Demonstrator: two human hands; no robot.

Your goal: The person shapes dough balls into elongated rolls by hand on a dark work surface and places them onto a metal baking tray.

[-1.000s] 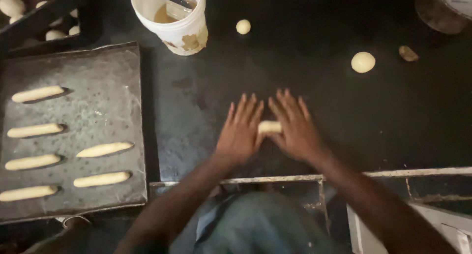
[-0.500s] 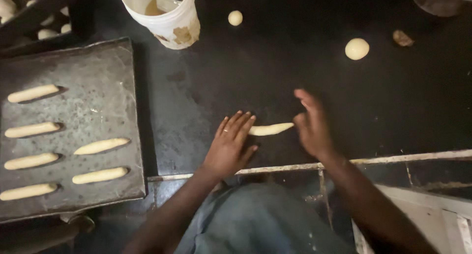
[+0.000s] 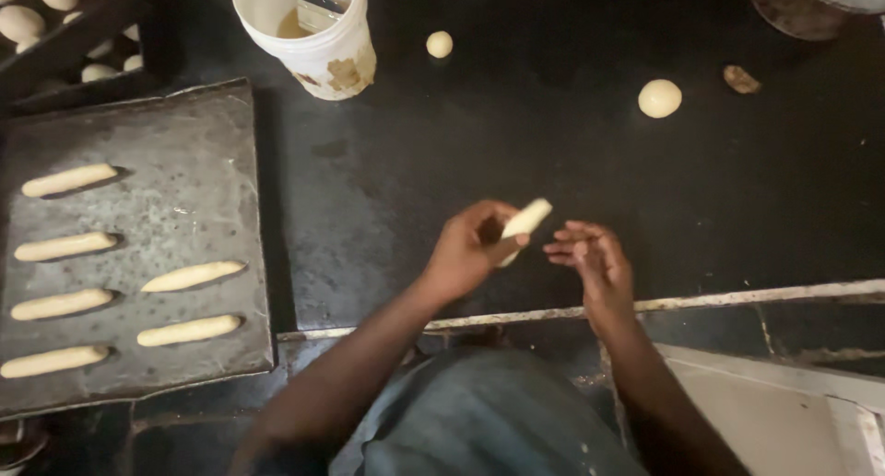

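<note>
Dough stick point(image 3: 523, 223) | left hand point(image 3: 470, 252) pinches it, lifted off black table point(image 3: 553, 144) | right hand point(image 3: 590, 259) open, fingers apart, beside it

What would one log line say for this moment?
left hand: holds dough stick | right hand: open, beside | tray: six sticks

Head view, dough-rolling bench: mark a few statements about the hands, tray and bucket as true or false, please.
1. The left hand holds the pale rolled dough stick. True.
2. The right hand grips the dough stick too. False: it is open beside it, holding nothing.
3. The dark metal baking tray carries six shaped dough sticks. True.
4. The white plastic bucket is empty. False: a brush stands in yellowish liquid.
5. The dark worktop has no loose dough. False: two round dough balls lie there.
</note>
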